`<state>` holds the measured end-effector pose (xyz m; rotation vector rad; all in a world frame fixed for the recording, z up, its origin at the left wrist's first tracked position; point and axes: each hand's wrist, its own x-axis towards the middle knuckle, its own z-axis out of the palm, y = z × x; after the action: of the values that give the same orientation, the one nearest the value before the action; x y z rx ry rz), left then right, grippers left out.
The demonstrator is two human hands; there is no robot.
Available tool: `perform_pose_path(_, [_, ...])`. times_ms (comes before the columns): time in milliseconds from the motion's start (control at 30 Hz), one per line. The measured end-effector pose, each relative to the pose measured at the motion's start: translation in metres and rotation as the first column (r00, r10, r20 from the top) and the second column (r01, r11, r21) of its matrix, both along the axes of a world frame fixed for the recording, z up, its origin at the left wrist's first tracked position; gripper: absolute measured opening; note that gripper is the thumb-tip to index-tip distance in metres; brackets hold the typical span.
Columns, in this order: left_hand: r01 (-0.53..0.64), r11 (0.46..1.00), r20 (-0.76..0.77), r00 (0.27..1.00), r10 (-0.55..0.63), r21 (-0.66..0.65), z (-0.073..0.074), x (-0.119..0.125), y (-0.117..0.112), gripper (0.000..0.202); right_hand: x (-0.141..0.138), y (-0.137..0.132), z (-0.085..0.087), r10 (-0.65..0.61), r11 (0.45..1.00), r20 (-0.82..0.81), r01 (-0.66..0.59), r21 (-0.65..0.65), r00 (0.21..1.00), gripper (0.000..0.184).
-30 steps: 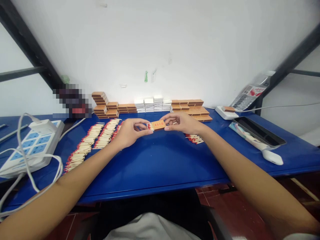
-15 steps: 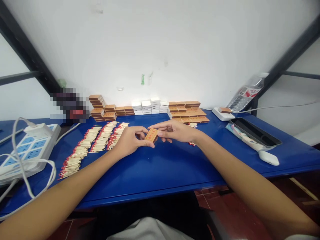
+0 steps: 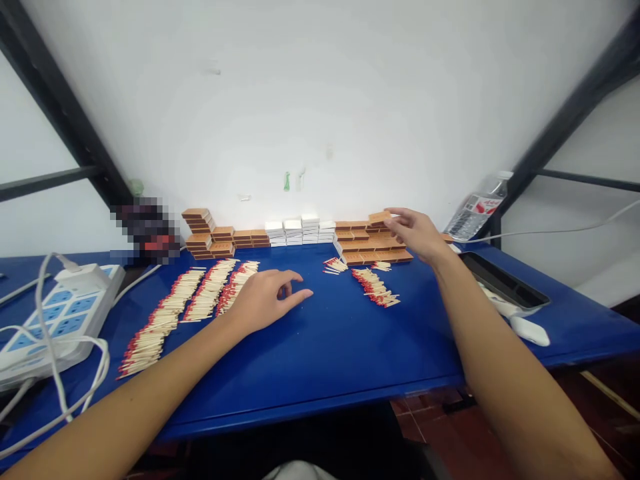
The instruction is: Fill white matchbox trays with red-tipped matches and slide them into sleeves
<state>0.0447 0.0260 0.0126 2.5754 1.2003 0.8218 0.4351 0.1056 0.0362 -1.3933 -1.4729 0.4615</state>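
Note:
My right hand (image 3: 414,232) pinches an orange matchbox (image 3: 379,217) at the top of the right-hand stack of matchboxes (image 3: 375,256). Whether the box rests on the stack or hovers just over it, I cannot tell. My left hand (image 3: 267,298) is empty above the blue table (image 3: 300,360), thumb and fingers apart. It partly covers the nearest of three rows of red-tipped matches (image 3: 207,293). White matchbox trays (image 3: 301,231) are piled against the wall, left of the right-hand stack. Smaller heaps of matches (image 3: 376,288) lie in front of that stack.
More orange matchboxes (image 3: 200,233) are stacked at the back left. A white power strip (image 3: 65,313) with looping cables lies at the left. On the right are a leaning plastic bottle (image 3: 475,210), a black tray (image 3: 537,299) and a white rounded case (image 3: 530,331).
The matchbox has left my left hand and moved right and back to the stack in my right hand. My left hand has opened, staying near the same place.

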Motion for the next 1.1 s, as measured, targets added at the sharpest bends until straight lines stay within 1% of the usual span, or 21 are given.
perform_pose_path(33, [0.004, 1.0, -0.016, 1.0, -0.004, 0.0, 0.0, 0.0, -0.001, 0.038, 0.016, 0.006, -0.005, -0.068, 0.998, 0.025, 0.068, -0.003, 0.997, 0.069])
perform_pose_path(100, [0.011, 1.0, -0.043, 0.999, -0.011, -0.004, -0.001, 0.0, -0.001, 0.035, 0.038, 0.015, -0.015, -0.148, 0.989, 0.113, 0.151, -0.012, 0.982, 0.063])
perform_pose_path(200, [0.007, 1.0, -0.067, 0.998, -0.008, -0.015, -0.001, 0.001, -0.002, 0.031, 0.049, 0.024, -0.028, -0.154, 0.983, 0.256, 0.173, -0.054, 0.954, 0.056])
perform_pose_path(300, [0.004, 1.0, -0.068, 0.998, -0.006, -0.026, -0.001, 0.001, -0.002, 0.031, 0.047, 0.032, -0.037, -0.144, 0.977, 0.364, 0.191, -0.097, 0.92, 0.051])
perform_pose_path(433, [0.009, 0.999, -0.076, 0.997, -0.012, -0.048, 0.0, 0.002, -0.002, 0.032, 0.047, 0.04, -0.044, -0.185, 0.969, 0.464, 0.239, -0.061, 0.866, 0.041])
perform_pose_path(600, [0.015, 0.998, -0.078, 0.997, -0.02, -0.057, 0.001, 0.002, -0.002, 0.032, 0.042, 0.042, -0.046, -0.187, 0.97, 0.476, 0.237, -0.047, 0.86, 0.036])
perform_pose_path(800, [0.014, 0.998, -0.085, 0.996, -0.019, -0.054, 0.001, 0.002, -0.002, 0.03, 0.027, 0.047, -0.046, -0.208, 0.965, 0.509, 0.261, -0.034, 0.835, 0.037])
perform_pose_path(900, [0.015, 0.999, -0.086, 0.996, -0.018, -0.043, 0.002, 0.002, -0.003, 0.03, 0.023, 0.048, -0.047, -0.217, 0.961, 0.505, 0.273, -0.039, 0.835, 0.039])
perform_pose_path(1000, [0.015, 0.999, -0.088, 0.996, -0.018, -0.037, 0.002, 0.002, -0.003, 0.03, 0.02, 0.047, -0.047, -0.206, 0.963, 0.502, 0.264, -0.047, 0.84, 0.046])
perform_pose_path(1100, [0.016, 0.999, -0.093, 0.995, -0.019, -0.036, 0.001, 0.001, -0.003, 0.03, 0.016, 0.046, -0.046, -0.21, 0.961, 0.518, 0.273, -0.047, 0.829, 0.053])
